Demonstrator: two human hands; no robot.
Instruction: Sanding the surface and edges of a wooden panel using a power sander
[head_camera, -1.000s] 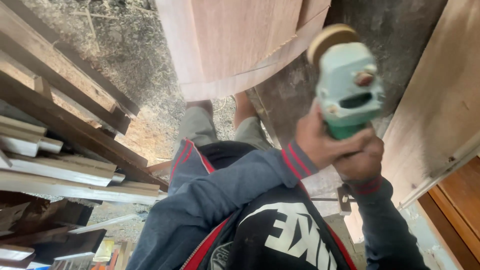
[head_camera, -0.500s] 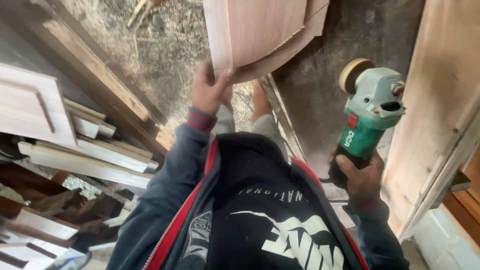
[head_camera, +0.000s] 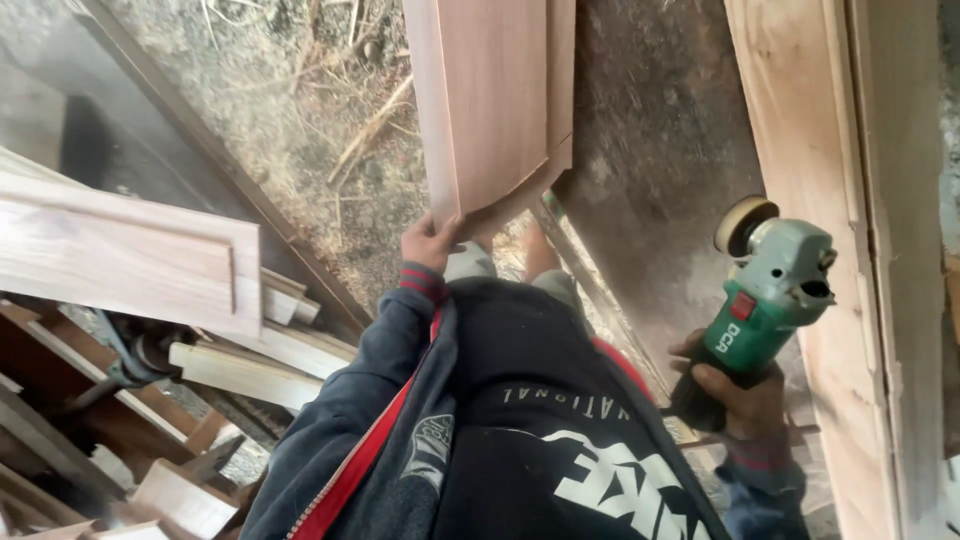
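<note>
My left hand (head_camera: 432, 240) pinches the stiff, light board (head_camera: 495, 100) corner; right hand (head_camera: 742, 392) grips the heavy grinder (head_camera: 765, 300) body.

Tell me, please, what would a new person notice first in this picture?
The eye goes first to the green and grey angle grinder with a round sanding pad, held up at the right in the right hand, next to a tall wooden frame. Next comes the pale wooden panel at the top centre, whose lower corner the left hand grips. On the left lies a heap of wood offcuts.
</note>
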